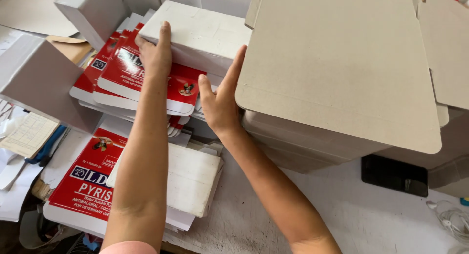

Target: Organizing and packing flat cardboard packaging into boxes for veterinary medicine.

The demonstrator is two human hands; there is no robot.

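Two bare hands are seen near the top middle of the frame, both laid on one white folded box. The left hand is placed on the box's left end, with its grip spread flat and the fingers hooked over the top corner. The right hand is pressed flat against the box's lower right side, fingers straight and close together, thumb out. Nothing is pinched by either hand. The white folded box is rested on a slanted pile of red and white flat cartons in the upper left. More red and white cartons are stacked at the lower left on the table. A big stack of grey cardboard sheets is seen on the right, just beside the right hand. A black phone is laid under that stack's edge.
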